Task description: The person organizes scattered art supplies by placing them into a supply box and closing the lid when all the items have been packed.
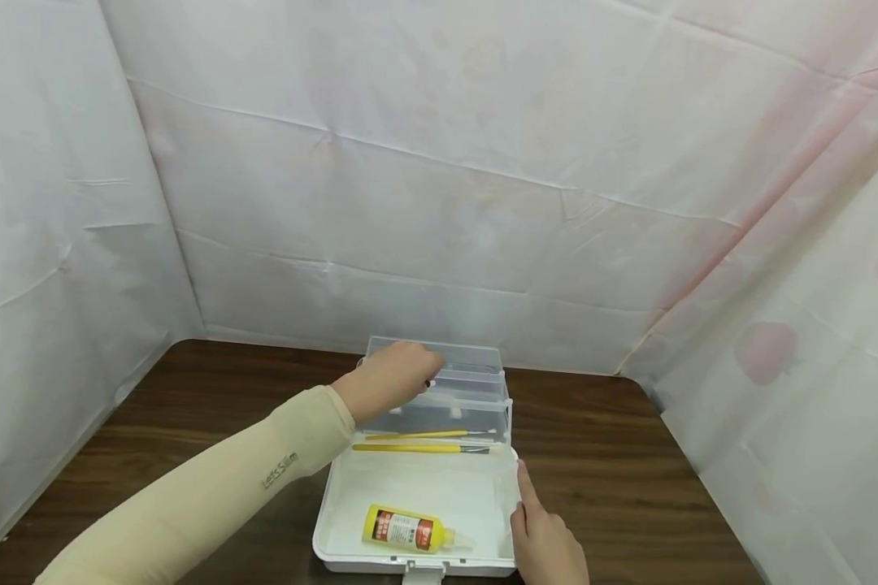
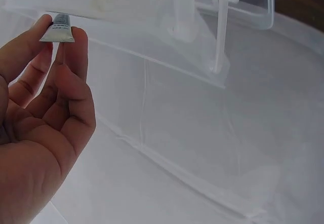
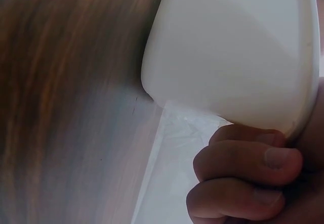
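Left hand [image 1: 388, 378]: fingertips pinch small grey tube [image 2: 57, 30] above far clear plastic tray [image 1: 468, 382]
Right hand [image 1: 549, 540]: fingers curled, index finger touching near right rim of white plastic box [image 1: 417, 496]

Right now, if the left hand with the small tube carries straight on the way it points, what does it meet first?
Likely the clear upper tray of the white box: the left hand pinches the small tube just short of it. Depth is unclear, so contact can't be judged.

White plastic storage box [image 1: 417, 496] is showing clear trays [image 1: 468, 382]. Yellow glue bottle [image 1: 406, 530], lower centre, is wearing a red-and-white label. Two yellow-handled paintbrushes [image 1: 417, 447] are lying above it. Dark brown wood-grain table [image 1: 615, 463]. Beige sleeve [image 1: 212, 496] bearing grey lettering, lower left. White creased backdrop [image 1: 439, 162] is blushing pink at right.
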